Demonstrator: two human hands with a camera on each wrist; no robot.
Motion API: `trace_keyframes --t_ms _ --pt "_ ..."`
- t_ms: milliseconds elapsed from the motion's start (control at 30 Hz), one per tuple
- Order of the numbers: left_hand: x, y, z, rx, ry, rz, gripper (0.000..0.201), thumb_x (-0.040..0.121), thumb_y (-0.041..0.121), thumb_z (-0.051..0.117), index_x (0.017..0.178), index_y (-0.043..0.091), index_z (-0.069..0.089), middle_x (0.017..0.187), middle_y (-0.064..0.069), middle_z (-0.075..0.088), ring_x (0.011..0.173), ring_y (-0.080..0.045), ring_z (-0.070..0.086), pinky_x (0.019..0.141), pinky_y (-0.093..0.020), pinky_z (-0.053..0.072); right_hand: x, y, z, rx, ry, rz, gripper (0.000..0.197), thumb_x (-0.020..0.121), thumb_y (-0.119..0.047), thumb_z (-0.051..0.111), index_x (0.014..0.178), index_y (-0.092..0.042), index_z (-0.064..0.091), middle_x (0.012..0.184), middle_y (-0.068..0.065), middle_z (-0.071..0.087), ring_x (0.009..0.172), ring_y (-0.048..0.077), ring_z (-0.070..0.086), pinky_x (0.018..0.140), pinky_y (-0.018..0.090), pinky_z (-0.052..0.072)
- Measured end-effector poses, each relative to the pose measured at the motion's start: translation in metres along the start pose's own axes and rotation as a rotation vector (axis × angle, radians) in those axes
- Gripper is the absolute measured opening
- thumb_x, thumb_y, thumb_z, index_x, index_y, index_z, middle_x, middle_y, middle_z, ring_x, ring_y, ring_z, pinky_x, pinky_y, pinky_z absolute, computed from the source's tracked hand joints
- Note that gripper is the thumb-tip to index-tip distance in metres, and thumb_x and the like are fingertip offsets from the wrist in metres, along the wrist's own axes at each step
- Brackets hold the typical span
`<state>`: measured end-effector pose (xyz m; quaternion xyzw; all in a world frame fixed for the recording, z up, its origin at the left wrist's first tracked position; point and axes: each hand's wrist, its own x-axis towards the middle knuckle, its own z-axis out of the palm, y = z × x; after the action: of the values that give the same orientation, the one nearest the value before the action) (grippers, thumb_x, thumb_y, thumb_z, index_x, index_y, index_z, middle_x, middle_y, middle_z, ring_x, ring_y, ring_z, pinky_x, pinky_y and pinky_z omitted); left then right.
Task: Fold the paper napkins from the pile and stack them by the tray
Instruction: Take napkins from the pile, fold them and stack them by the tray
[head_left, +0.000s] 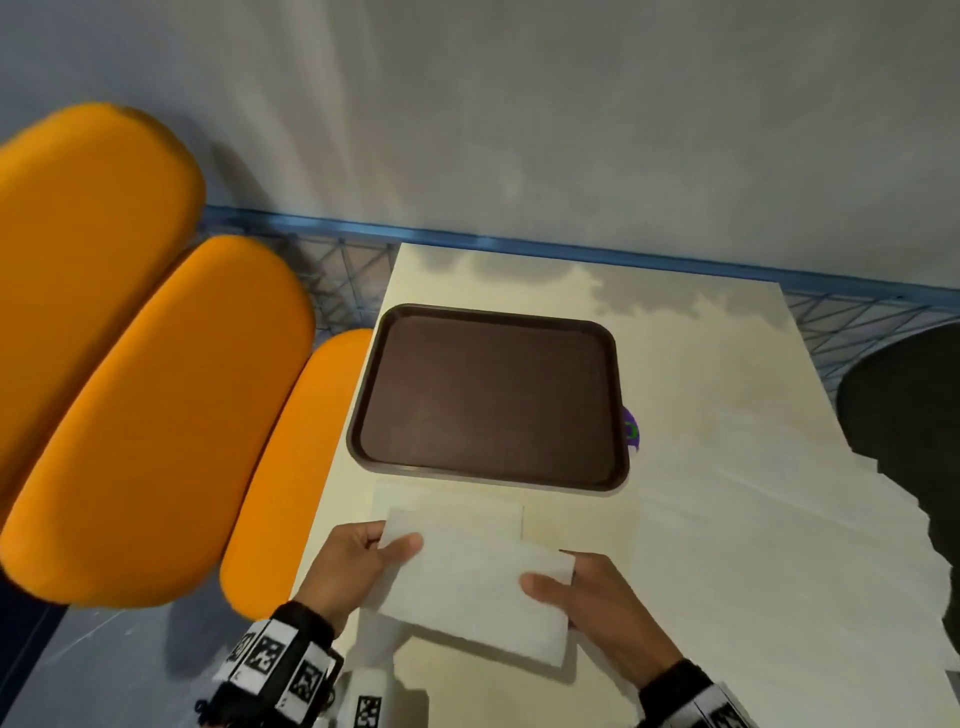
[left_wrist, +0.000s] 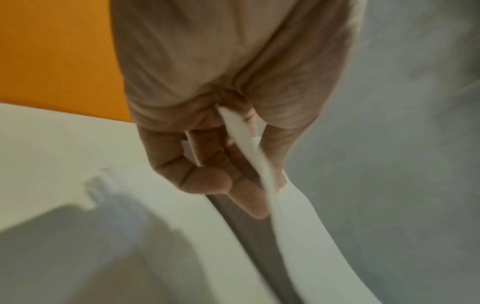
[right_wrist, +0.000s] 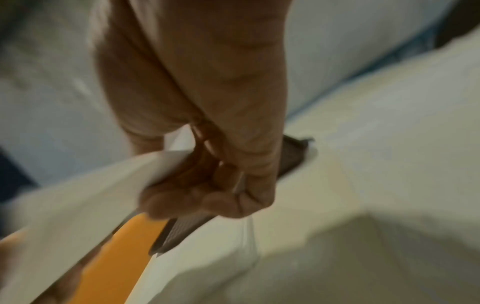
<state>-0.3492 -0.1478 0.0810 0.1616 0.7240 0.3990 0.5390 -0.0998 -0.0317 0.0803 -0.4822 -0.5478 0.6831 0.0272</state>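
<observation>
A folded white paper napkin hangs in the air above the table's near edge, held by both hands. My left hand pinches its left end, thumb on top; the same napkin shows edge-on between thumb and fingers in the left wrist view. My right hand pinches the right end, thumb on top, and the napkin runs out to the left of it in the right wrist view. A flat folded napkin lies just in front of the brown tray. The pile of unfolded napkins spreads over the table's right side.
The cream table stands against a grey wall. Orange padded seats sit along its left side. A small purple object peeks out by the tray's right rim. A dark round shape lies at the far right.
</observation>
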Motion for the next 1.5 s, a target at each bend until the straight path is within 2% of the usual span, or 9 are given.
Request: trace_keyframes --t_ms 167,300,500,1000,1133,1200,1300,1400,1500 --pt "0.059 -0.027 -0.020 0.066 0.147 -0.089 0.014 0.092 0.018 0.069 0.084 0.010 0.077 0.078 -0.007 0.077 0.078 -0.033 0.071 0.072 -0.044 0.058 0.063 0.018 0.032 0.074 0.262 0.061 0.010 0.083 -0.019 0.076 0.087 -0.010 0.079 0.090 0.004 0.078 0.092 0.031 0.073 0.084 0.048 0.058" --pt "0.084 -0.030 -0.023 0.236 0.291 -0.032 0.033 0.087 0.023 0.074 0.059 0.013 0.059 0.059 -0.002 0.064 0.062 -0.021 0.056 0.065 -0.033 0.046 0.092 0.020 0.043 0.000 0.398 0.103 0.030 0.080 -0.022 0.077 0.054 -0.018 0.064 0.060 -0.009 0.067 0.067 0.021 0.066 0.065 0.036 0.050" --pt "0.099 -0.042 -0.021 0.314 0.394 -0.030 0.037 0.085 0.029 0.075 0.063 0.011 0.052 0.060 -0.005 0.057 0.063 -0.022 0.050 0.063 -0.031 0.042 0.109 0.029 0.049 -0.143 0.520 0.138 0.049 0.079 -0.026 0.075 0.039 -0.021 0.047 0.040 -0.012 0.043 0.054 0.015 0.046 0.061 0.030 0.040" --pt "0.103 -0.044 -0.017 0.384 0.448 0.018 0.035 0.083 0.036 0.078 0.088 0.009 0.056 0.076 -0.005 0.061 0.073 -0.022 0.056 0.071 -0.036 0.050 0.116 0.037 0.047 -0.311 0.577 0.140 0.023 0.084 -0.038 0.072 0.080 -0.020 0.058 0.085 -0.006 0.065 0.086 0.020 0.063 0.083 0.035 0.053" --pt "0.089 -0.048 -0.006 0.718 0.511 0.323 0.043 0.084 0.042 0.074 0.112 0.020 0.050 0.107 0.001 0.053 0.094 -0.020 0.056 0.080 -0.039 0.055 0.102 0.039 0.052 -0.526 0.656 -0.222 0.018 0.093 -0.030 0.062 0.106 -0.028 0.050 0.106 -0.007 0.053 0.101 0.019 0.057 0.085 0.037 0.051" --pt "0.083 -0.052 0.008 0.914 0.369 0.512 0.048 0.088 0.044 0.068 0.129 0.025 0.051 0.127 0.001 0.052 0.113 -0.020 0.055 0.095 -0.038 0.050 0.096 0.036 0.059 -0.790 0.488 -0.351 0.031 0.096 -0.029 0.056 0.126 -0.029 0.049 0.127 -0.007 0.051 0.117 0.019 0.053 0.095 0.037 0.048" --pt "0.084 -0.066 0.022 1.102 0.113 0.426 0.064 0.096 0.049 0.054 0.153 0.033 0.027 0.164 -0.004 0.017 0.150 -0.027 0.019 0.120 -0.046 0.023 0.092 0.030 0.066 -1.112 0.188 -0.291 0.059 0.100 -0.030 0.052 0.153 -0.022 0.028 0.164 0.003 0.022 0.151 0.025 0.021 0.116 0.044 0.030" --pt "0.086 -0.072 0.023 1.231 0.047 0.260 0.087 0.091 0.067 0.048 0.156 0.038 -0.002 0.165 -0.006 -0.019 0.152 -0.034 -0.012 0.119 -0.059 0.008 0.085 0.025 0.054 -1.091 0.089 -0.256 0.065 0.100 -0.027 0.052 0.156 -0.020 0.020 0.168 0.004 0.008 0.155 0.023 0.008 0.120 0.048 0.023" --pt "0.082 -0.067 0.030 1.308 0.075 0.238 0.105 0.078 0.077 0.055 0.157 0.038 -0.001 0.166 -0.012 -0.012 0.151 -0.041 -0.006 0.119 -0.062 0.009 0.075 0.028 0.033 -0.858 0.082 -0.240 0.056 0.100 -0.033 0.050 0.152 -0.027 0.031 0.165 -0.001 0.021 0.151 0.020 0.022 0.120 0.045 0.027"
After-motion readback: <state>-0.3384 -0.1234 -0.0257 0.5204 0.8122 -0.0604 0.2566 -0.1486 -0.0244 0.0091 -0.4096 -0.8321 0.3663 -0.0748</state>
